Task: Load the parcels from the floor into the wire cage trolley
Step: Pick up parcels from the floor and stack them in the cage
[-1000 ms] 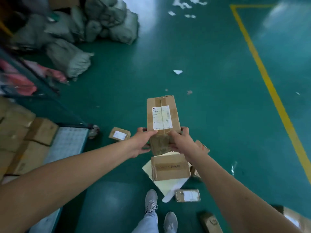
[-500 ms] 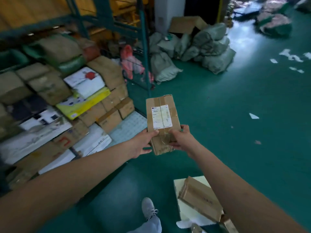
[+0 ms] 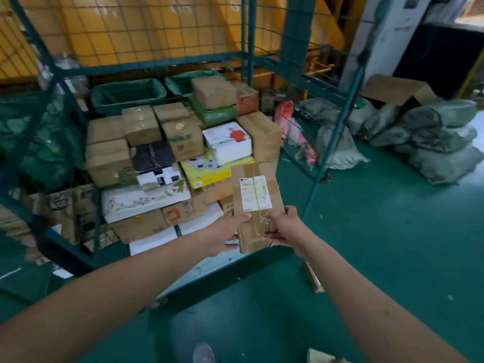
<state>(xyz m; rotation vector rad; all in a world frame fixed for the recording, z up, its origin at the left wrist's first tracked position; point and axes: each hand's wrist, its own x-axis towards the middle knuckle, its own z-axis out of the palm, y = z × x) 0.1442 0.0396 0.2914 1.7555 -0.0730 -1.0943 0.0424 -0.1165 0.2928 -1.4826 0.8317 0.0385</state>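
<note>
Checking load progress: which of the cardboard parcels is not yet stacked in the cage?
The taped brown parcel with the white label, gripped by the left hand and right hand in front of the stack.

Matt cardboard parcel (image 3: 258,203) with glossy tape, painted metal wire cage trolley (image 3: 337,132), glossy floor (image 3: 392,244)

The floor (image 3: 379,244) is painted a glossy teal green, scuffed, with small white specks and scraps scattered over it. Against the far right a heap of grey-green woven sacks (image 3: 429,137) slumps on the floor, an opened cardboard carton (image 3: 398,90) resting on top of them at the back. Behind the sacks stands a white pillar (image 3: 387,35), and next to it a dark, unlit opening (image 3: 440,56). Further back, yellow-orange machinery or panelling (image 3: 162,24) fills the far wall. Daylight glares off the floor at the far right edge.
</note>
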